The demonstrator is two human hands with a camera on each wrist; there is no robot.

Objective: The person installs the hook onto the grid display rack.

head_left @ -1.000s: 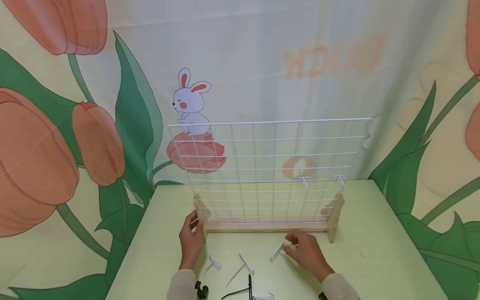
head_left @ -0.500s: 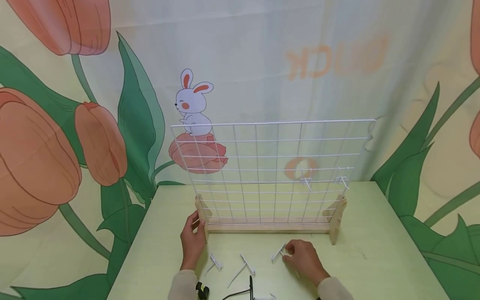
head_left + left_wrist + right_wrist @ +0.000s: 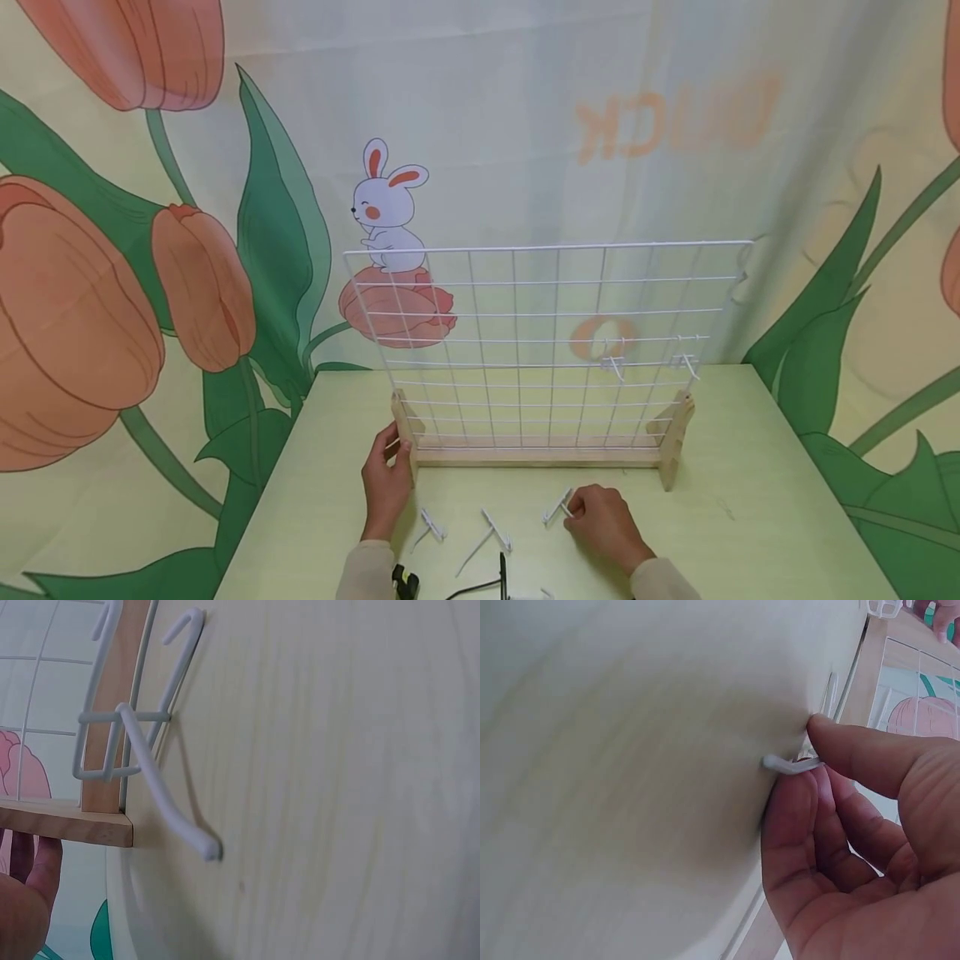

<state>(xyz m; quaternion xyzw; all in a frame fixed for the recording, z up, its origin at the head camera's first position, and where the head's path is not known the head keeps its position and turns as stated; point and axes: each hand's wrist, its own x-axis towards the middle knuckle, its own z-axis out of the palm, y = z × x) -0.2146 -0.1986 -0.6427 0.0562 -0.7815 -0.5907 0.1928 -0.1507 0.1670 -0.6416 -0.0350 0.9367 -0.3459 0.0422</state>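
Observation:
A white wire grid panel [image 3: 480, 314] stands upright in a wooden base [image 3: 536, 457] on the table. My left hand [image 3: 386, 482] holds the base's left end piece [image 3: 402, 410], thumb in front. Near the base's front, my right hand [image 3: 606, 523] pinches the arm of a white wire hook [image 3: 553, 508] lying on the table. In the right wrist view, the hook's bent tip [image 3: 786, 764] sticks out between thumb and fingers. Two more hooks, a short one [image 3: 429, 525] and a longer one [image 3: 492, 529], lie between the hands. The left wrist view shows one hook [image 3: 161, 784] up close.
Two white hooks, one inner [image 3: 615, 367] and one outer [image 3: 687, 364], hang on the grid's right side. Along the near edge lie a black hook-like piece [image 3: 503, 575] and a black object [image 3: 406, 581]. A printed curtain [image 3: 525, 167] hangs behind the table.
My right hand has come down and slightly nearer to me, its fingers closing on the hook's arm. The left hand stays on the base. The head view has shifted slightly.

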